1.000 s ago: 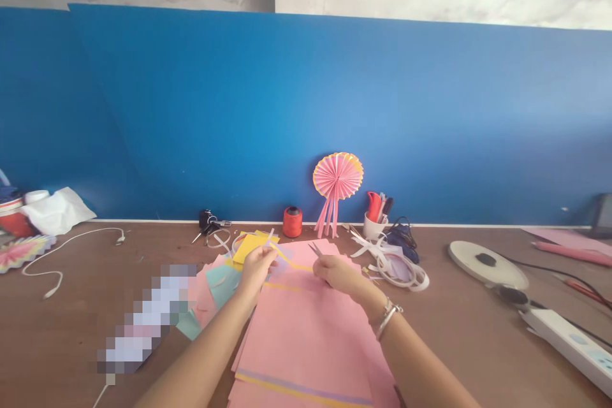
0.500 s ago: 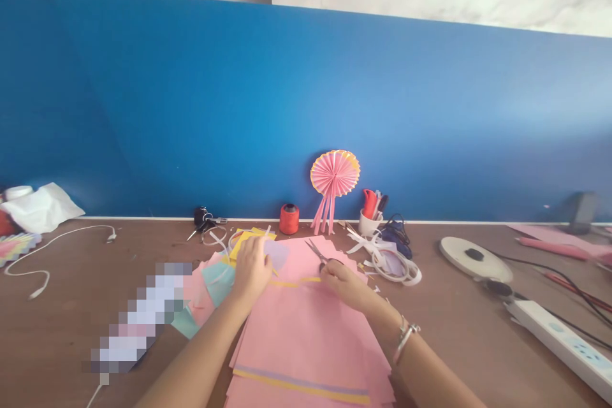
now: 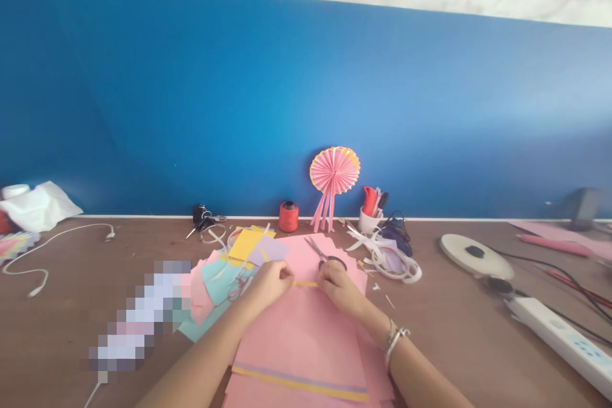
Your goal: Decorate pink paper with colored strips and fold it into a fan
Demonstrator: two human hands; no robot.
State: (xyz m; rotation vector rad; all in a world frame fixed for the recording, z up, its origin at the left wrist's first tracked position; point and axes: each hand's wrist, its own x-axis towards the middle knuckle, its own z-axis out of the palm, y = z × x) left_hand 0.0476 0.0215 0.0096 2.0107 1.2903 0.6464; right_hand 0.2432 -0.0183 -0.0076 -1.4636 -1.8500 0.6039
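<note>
A pink paper sheet (image 3: pixel 301 331) lies on a stack of pink paper, with a yellow strip along its far edge and lilac and yellow strips along its near edge. My left hand (image 3: pixel 273 282) is closed in a pinch at the left part of that far edge. Closed fingers of my right hand (image 3: pixel 338 285) pinch the same edge on the right; the fingertips are partly hidden. Just beyond the right hand, dark-handled scissors (image 3: pixel 318 250) rest on the pink stack with their blades apart. Yellow paper (image 3: pixel 246 243) and lilac paper (image 3: pixel 268 251) lie past my left hand.
Behind stand a red thread spool (image 3: pixel 289 217), a pink pleated paper rosette (image 3: pixel 335 171) and a white pen cup (image 3: pixel 370 222). Ribbon rolls (image 3: pixel 394 264) lie to their right. A white power strip (image 3: pixel 564 338) is at right, teal paper (image 3: pixel 220 287) at left. A blue panel borders the table.
My left hand has come right and nearer, from beside the lilac paper to the sheet's far edge. My right hand has barely moved, and the scissors stay beyond it.
</note>
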